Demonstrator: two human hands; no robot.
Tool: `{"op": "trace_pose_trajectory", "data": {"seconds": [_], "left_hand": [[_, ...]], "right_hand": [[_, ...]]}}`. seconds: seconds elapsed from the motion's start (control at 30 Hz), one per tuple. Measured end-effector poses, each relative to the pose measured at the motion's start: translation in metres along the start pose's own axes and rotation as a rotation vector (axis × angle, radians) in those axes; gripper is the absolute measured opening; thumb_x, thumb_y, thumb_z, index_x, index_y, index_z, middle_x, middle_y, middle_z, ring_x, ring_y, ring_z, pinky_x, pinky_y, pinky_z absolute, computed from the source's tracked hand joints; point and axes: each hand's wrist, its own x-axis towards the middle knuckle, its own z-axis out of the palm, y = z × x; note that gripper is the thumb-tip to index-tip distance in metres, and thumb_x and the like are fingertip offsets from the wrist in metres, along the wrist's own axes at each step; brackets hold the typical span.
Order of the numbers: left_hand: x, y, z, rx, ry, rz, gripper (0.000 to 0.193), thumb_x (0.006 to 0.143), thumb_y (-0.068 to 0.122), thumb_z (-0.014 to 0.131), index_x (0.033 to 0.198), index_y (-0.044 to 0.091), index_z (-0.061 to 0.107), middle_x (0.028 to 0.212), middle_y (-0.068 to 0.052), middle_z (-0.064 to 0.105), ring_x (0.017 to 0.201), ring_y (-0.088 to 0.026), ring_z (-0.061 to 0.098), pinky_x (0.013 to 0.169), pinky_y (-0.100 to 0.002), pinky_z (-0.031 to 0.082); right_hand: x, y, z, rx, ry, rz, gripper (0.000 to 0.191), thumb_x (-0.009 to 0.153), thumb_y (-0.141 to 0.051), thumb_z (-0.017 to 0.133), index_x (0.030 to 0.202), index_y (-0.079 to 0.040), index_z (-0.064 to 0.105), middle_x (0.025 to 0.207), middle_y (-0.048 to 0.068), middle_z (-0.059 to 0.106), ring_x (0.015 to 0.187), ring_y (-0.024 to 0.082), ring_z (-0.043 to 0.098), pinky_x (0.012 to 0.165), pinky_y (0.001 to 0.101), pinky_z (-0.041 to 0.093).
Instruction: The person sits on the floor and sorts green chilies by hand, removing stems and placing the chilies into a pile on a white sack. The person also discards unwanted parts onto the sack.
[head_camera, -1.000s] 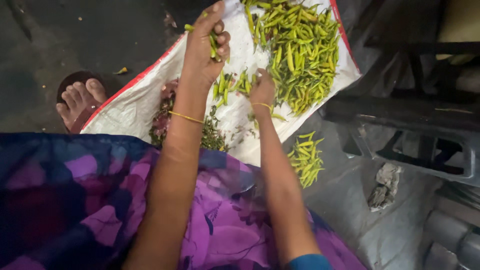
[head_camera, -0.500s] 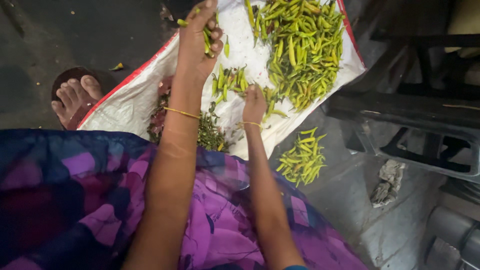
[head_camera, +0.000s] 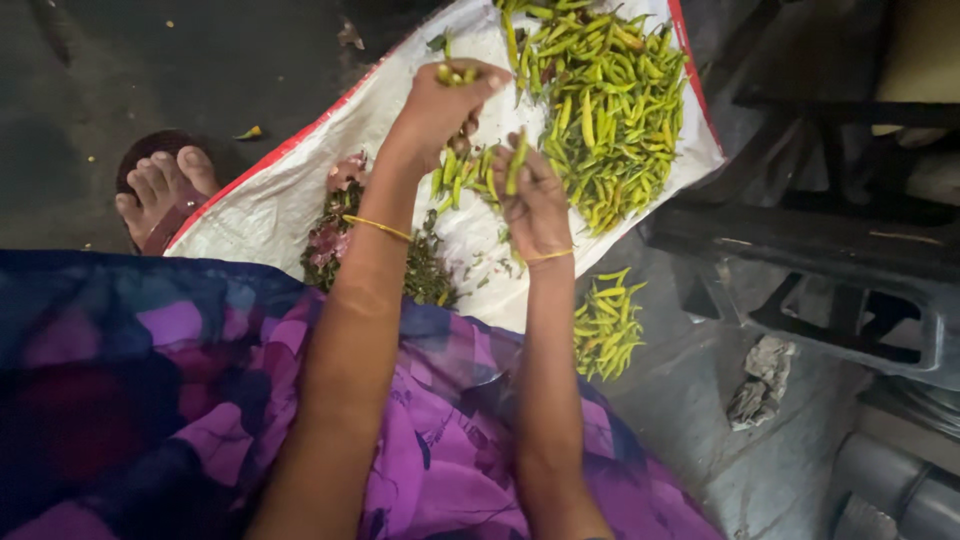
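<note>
Where chillies (head_camera: 600, 110) lie heaped, two hands (head_camera: 535, 195) full

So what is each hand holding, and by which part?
The left hand grips a few green chillies in its fingers; the right hand pinches one green chilli near its lower end.

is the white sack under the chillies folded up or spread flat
Spread flat: the white sack lies open on the ground, the green chillies heaped loose on top.
</note>
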Motion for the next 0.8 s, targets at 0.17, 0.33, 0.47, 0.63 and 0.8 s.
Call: {"op": "trace_pose_trajectory", "data": {"seconds": [0.17, 0.33, 0.47, 0.63, 0.8], "left_hand": [[-0.018, 0.009, 0.003, 0.134, -0.395, 0.024, 0.030, 0.091, 0.026, 0.075, 0.116, 0.009, 0.079, 0.058, 0.006, 0.057, 0.044, -0.003, 0.043, 0.038, -0.021, 0.031], [-0.028, 0.020, 0.008, 0.120, -0.446, 0.036, 0.032, 0.089, 0.025, 0.079, 0.116, 0.009, 0.078, 0.058, 0.008, 0.053, 0.046, -0.001, 0.042, 0.039, -0.021, 0.028], [-0.029, 0.027, 0.010, 0.108, -0.422, 0.052, 0.032, 0.086, 0.024, 0.082, 0.112, 0.008, 0.077, 0.057, 0.006, 0.051, 0.044, -0.002, 0.038, 0.038, -0.022, 0.025], [-0.030, 0.029, 0.010, 0.062, -0.456, 0.213, 0.027, 0.091, 0.022, 0.082, 0.108, 0.002, 0.076, 0.072, 0.004, 0.066, 0.055, -0.002, 0.055, 0.046, -0.021, 0.038], [-0.029, 0.027, 0.011, 0.142, -0.351, 0.201, 0.028, 0.088, 0.024, 0.082, 0.105, 0.003, 0.074, 0.070, 0.000, 0.064, 0.052, -0.006, 0.051, 0.043, -0.023, 0.034]], "right_hand": [[-0.003, -0.005, 0.000, 0.060, 0.033, -0.097, 0.027, 0.109, -0.013, 0.066, 0.134, -0.008, 0.058, 0.120, 0.010, 0.066, 0.098, 0.015, 0.064, 0.081, 0.0253, 0.058], [-0.008, -0.011, 0.014, 0.176, -0.022, -0.096, 0.036, 0.106, -0.017, 0.066, 0.140, -0.014, 0.056, 0.109, 0.000, 0.063, 0.084, 0.008, 0.057, 0.063, 0.0169, 0.046], [-0.010, -0.017, 0.024, 0.154, 0.010, -0.083, 0.035, 0.105, -0.019, 0.065, 0.138, -0.013, 0.056, 0.106, 0.000, 0.062, 0.080, 0.008, 0.057, 0.059, 0.0177, 0.043], [-0.008, -0.017, 0.028, 0.001, 0.052, -0.099, 0.021, 0.107, -0.019, 0.063, 0.123, -0.006, 0.061, 0.105, 0.008, 0.069, 0.081, 0.012, 0.061, 0.066, 0.0239, 0.050], [-0.010, -0.018, 0.029, -0.243, 0.098, -0.198, 0.018, 0.105, -0.010, 0.064, 0.121, -0.003, 0.064, 0.107, 0.005, 0.068, 0.095, 0.016, 0.068, 0.079, 0.0321, 0.057]]}}
